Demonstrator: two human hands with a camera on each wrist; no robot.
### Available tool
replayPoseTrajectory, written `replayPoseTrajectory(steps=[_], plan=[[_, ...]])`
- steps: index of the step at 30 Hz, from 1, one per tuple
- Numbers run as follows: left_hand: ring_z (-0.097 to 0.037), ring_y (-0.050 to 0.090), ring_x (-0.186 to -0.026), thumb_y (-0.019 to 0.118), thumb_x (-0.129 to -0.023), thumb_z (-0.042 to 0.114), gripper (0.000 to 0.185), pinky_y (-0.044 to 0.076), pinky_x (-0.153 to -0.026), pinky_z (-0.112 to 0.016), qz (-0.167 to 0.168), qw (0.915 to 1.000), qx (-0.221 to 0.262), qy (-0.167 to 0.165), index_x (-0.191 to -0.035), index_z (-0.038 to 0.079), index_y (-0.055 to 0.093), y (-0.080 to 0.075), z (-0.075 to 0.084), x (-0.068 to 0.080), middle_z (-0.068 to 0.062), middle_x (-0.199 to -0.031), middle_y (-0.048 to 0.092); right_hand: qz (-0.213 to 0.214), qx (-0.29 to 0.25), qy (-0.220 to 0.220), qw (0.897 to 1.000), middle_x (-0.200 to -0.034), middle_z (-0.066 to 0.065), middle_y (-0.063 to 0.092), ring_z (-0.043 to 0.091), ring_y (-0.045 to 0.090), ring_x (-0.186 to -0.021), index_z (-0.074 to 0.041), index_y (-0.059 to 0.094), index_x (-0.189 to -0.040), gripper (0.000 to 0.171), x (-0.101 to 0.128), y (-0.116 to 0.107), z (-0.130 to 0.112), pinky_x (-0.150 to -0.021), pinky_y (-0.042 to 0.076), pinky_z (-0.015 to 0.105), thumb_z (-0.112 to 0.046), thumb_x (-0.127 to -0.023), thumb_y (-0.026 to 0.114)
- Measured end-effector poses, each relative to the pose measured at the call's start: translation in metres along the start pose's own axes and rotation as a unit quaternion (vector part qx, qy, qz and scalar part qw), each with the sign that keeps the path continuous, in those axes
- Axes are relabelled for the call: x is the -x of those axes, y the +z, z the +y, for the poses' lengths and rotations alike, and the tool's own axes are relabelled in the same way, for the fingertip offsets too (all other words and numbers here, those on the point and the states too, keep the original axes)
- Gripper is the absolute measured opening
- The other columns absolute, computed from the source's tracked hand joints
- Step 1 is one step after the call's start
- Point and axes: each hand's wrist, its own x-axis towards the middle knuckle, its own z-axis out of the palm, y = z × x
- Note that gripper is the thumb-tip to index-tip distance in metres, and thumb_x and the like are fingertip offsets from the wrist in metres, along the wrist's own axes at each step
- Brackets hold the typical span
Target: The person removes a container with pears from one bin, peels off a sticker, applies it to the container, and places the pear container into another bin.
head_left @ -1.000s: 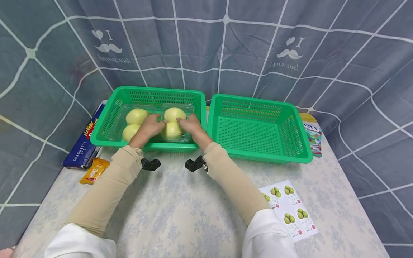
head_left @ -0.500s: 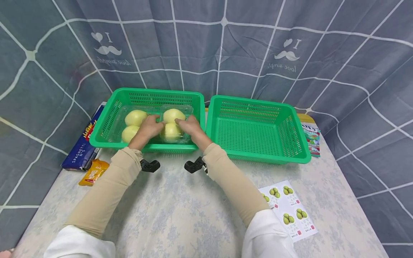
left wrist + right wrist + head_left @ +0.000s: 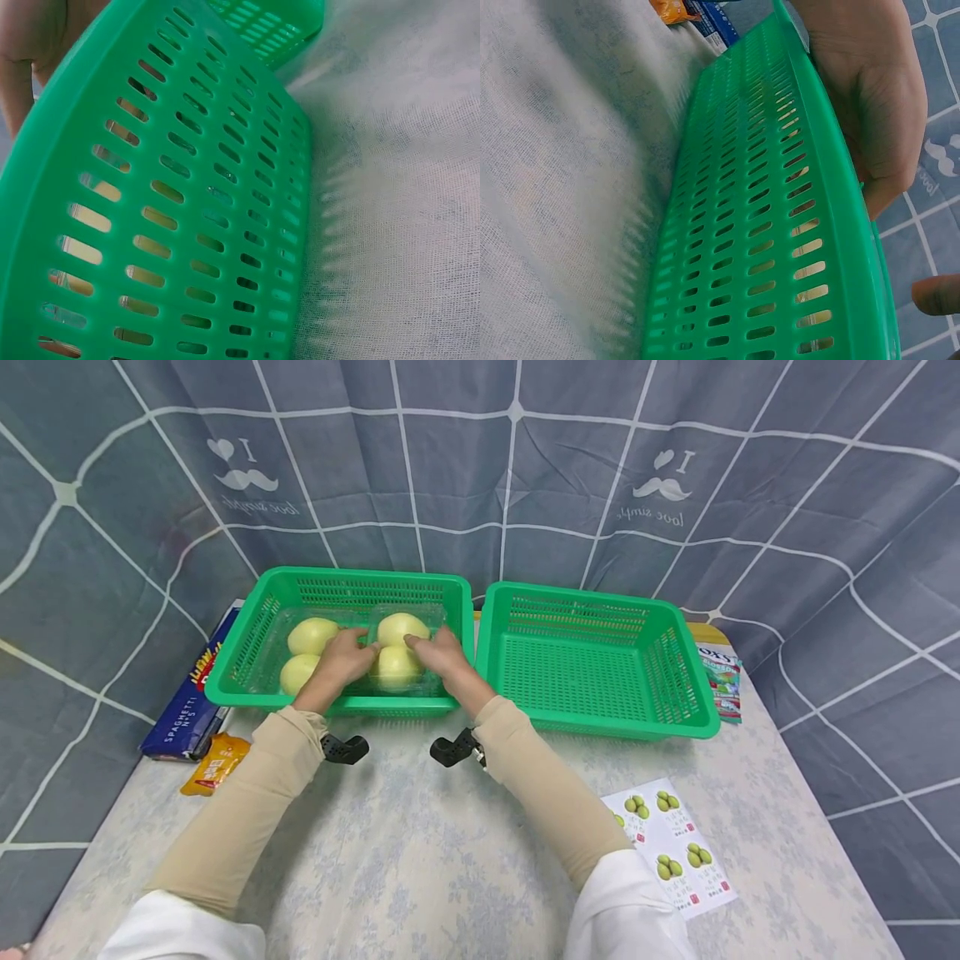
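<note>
A green basket at the back left holds two clear plastic boxes of yellow-green fruit. Both hands are on the right-hand box, which holds two fruits. My left hand grips its left side. My right hand grips its right side, fingers curled over the lid. The other box, with two fruits, lies untouched to the left. The left wrist view shows the slotted basket wall and a bit of my left hand. The right wrist view shows my right hand over the basket rim.
A second green basket with nothing in it stands to the right. A spaghetti pack and an orange packet lie at the left, a colourful packet at the right. A sheet of fruit stickers lies near my right elbow. A grey curtain hangs behind.
Both hands have stayed on the right-hand box. My right fingers have crept a little further over its lid. The view has shifted slightly.
</note>
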Motion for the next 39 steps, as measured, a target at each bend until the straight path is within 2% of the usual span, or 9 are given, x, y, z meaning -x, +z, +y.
replayPoseTrajectory(steps=[6,12,21,39], plan=[[-0.046,0.042,-0.140,0.040,-0.108,0.026,0.060,0.046,-0.108,-0.059,0.000,1.0000,0.008,-0.001,-0.158,-0.003,0.022,-0.004,0.002,0.003,-0.032,-0.153,0.040,0.000,-0.004,-0.009,1.000,-0.171,0.014,0.005,0.030,0.008,-0.159,-0.003,0.004,-0.162,0.081,0.003,-0.001,-0.003,-0.129,0.019,0.047,-0.034,-0.104,0.052],[-0.046,0.047,-0.135,0.041,-0.108,0.026,0.060,0.050,-0.098,-0.055,0.007,0.9999,0.013,0.006,-0.157,-0.004,0.024,-0.006,0.004,0.006,-0.033,-0.151,0.042,0.006,-0.005,-0.017,1.000,-0.170,0.015,0.006,0.030,0.009,-0.159,-0.002,0.005,-0.162,0.081,0.006,-0.001,-0.004,-0.129,0.020,0.046,-0.032,-0.104,0.053],[-0.047,0.042,-0.140,0.041,-0.108,0.027,0.060,0.044,-0.110,-0.060,0.011,0.9998,0.015,0.007,-0.158,-0.002,0.024,-0.009,0.004,0.009,-0.032,-0.153,0.041,0.010,-0.009,-0.019,1.000,-0.170,0.015,0.011,0.032,0.014,-0.158,-0.003,0.008,-0.162,0.080,0.008,-0.001,-0.004,-0.127,0.024,0.048,-0.034,-0.104,0.054],[-0.046,0.049,-0.134,0.045,-0.107,0.026,0.059,0.047,-0.106,-0.059,0.034,0.9973,0.063,0.016,-0.158,0.002,0.029,-0.009,0.003,0.015,-0.031,-0.150,0.046,0.005,-0.031,-0.028,0.999,-0.168,0.016,0.019,0.036,0.023,-0.155,-0.004,0.016,-0.161,0.076,0.016,-0.008,-0.007,-0.125,0.027,0.053,-0.035,-0.103,0.055]])
